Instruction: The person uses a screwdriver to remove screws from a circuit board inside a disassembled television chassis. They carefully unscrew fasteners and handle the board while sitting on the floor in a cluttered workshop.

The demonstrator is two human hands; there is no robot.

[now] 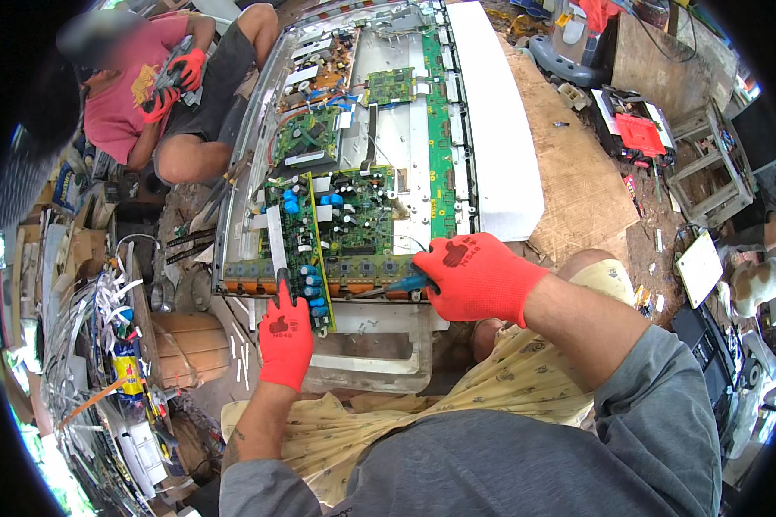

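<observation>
My right hand [483,277], in a red glove, is closed around the blue-green handle of a screwdriver [412,283]. Its thin shaft points left along the near edge of an opened flat-panel television chassis [409,185]. My left hand [286,340], also gloved in red, grips the near left corner of a green circuit board [300,241], which stands tilted with its yellowish edge up. Blue capacitors [312,283] sit along that board beside my fingers. A pale flat strip [275,237] extends from above my left fingertips. Another green board [362,211] lies behind it in the chassis.
At the far left another person [138,95] in red gloves handles a small grey part. A white sheet [496,129] and brown board [569,172] lie right of the chassis. A wooden stump [190,349] and piled scrap strips [69,370] stand at left; a clear plastic frame [362,379] lies before me.
</observation>
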